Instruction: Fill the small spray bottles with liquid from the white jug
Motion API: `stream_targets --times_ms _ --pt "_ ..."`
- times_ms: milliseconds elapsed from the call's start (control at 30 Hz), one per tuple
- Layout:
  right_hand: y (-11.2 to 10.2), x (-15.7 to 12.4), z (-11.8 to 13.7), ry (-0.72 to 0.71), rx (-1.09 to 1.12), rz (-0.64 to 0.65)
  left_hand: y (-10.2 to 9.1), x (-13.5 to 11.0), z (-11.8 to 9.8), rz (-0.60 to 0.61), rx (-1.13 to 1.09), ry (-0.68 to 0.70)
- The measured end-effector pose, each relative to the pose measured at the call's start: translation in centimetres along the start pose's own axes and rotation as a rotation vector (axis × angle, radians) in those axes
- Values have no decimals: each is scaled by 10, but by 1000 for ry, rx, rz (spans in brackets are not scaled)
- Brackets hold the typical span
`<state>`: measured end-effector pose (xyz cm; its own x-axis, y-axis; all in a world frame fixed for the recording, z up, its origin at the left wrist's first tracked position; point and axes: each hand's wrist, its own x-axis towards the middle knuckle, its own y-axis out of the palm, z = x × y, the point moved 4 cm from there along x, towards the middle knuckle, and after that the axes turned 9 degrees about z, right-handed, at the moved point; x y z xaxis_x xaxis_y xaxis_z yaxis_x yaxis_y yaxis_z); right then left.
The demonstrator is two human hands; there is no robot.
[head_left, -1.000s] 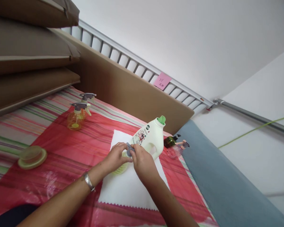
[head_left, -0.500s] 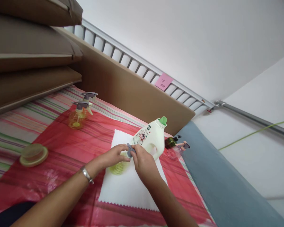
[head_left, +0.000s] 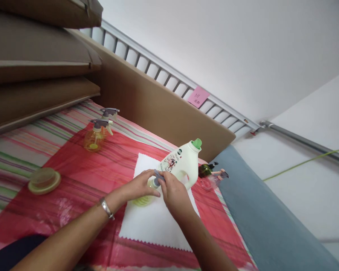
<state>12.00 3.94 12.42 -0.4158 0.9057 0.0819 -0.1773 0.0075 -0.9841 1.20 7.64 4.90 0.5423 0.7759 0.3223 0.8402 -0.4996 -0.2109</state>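
Note:
A see-through spray bottle [head_left: 142, 201] with yellow-green liquid stands on a white cloth [head_left: 161, 229]. Its grey spray head [head_left: 158, 175] is between my hands. My left hand [head_left: 139, 185] is curled about the bottle's neck, thumb below and fingers at the grey head. My right hand [head_left: 173, 192] pinches the grey head from the right; its fingertips are partly hidden. Just behind stands a large pale-green detergent jug [head_left: 185, 160], tilted in view, with a bright green spout [head_left: 197, 143].
Two spray bottles with grey triggers, the nearer amber one [head_left: 93, 141] included, stand back left. A round yellowish lidded container [head_left: 44, 180] lies left on the red plastic sheet [head_left: 96, 180]. A green pump bottle [head_left: 205, 170] and a clear pinkish bottle [head_left: 210, 183] lie right of the jug.
The view has shifted slightly. My left thumb has moved a little apart from the fingers, showing more of the bottle's neck. My right hand stays at the grey head.

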Motion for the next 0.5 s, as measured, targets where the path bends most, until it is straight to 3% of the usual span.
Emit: stream_targets --times_ms 100,300,500 --pt "1 1 -2 12 -5 4 -1 -1 2 -150 63 -51" --pt "1 1 2 -13 -18 10 -3 0 -4 121 -104 1" --pt "0 1 3 18 -18 15 -4 -1 0 -68 -37 -78"
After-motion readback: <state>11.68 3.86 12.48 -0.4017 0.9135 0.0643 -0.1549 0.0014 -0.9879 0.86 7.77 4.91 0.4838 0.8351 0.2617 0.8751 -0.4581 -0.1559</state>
